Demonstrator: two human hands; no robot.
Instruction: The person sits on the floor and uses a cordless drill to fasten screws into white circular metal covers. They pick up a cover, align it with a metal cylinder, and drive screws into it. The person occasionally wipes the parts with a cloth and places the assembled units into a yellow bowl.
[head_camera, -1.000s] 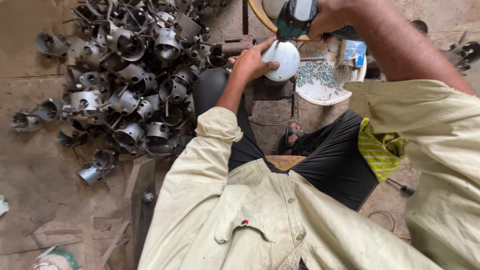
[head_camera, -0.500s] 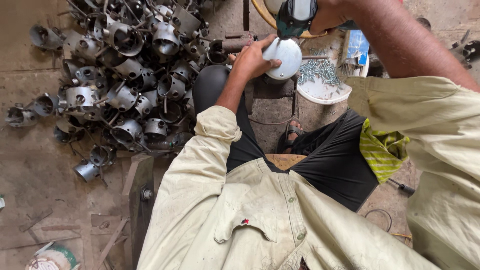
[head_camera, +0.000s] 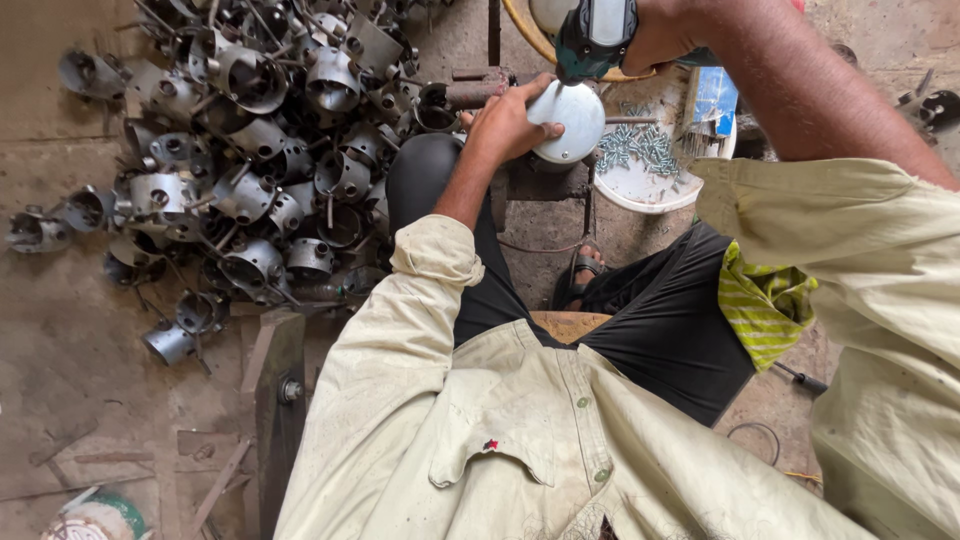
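Left hand (head_camera: 505, 122): our fingers curl round the white cap (head_camera: 570, 120), steadying it on a small stand above our knee.
Right hand (head_camera: 665, 30): we grip the drill (head_camera: 595, 38) in a closed fist, nose down on the cap.
Screws (head_camera: 640, 150): loose in a white dish (head_camera: 640, 190), just right of the cap.
Metal cups (head_camera: 240, 150): heaped on the floor to our left.

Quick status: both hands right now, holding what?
Left hand: closed on the round white metal cap.
Right hand: closed on the dark green power drill.
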